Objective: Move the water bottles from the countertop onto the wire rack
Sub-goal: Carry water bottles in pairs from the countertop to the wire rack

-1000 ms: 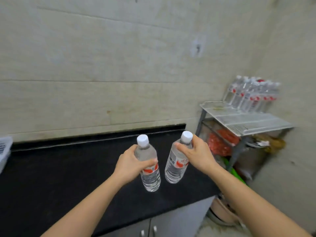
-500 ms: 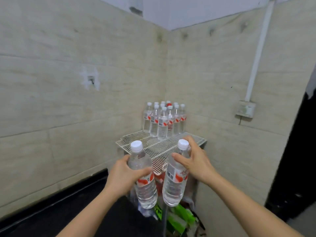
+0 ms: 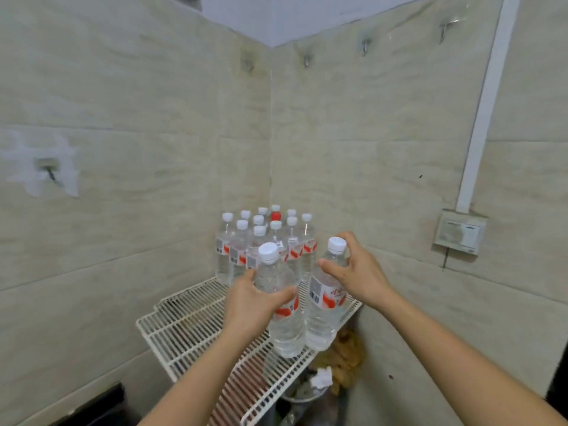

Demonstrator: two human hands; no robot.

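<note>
wire rack (image 3: 190,327) in the corner, a bottle gripped in each hand

the rack sat at 6 o'clock, with a cluster of bottles (image 3: 242,256) standing at its 12 o'clock end. the left bottle (image 3: 287,333) and the right bottle (image 3: 322,324) were upright and side by side over the rack's 3 o'clock edge; whether their bases touched the wire could not be told. the left hand (image 3: 249,302) wrapped fingers and thumb round the left bottle's body. the right hand (image 3: 353,275) curled round the right bottle's shoulder.
</note>
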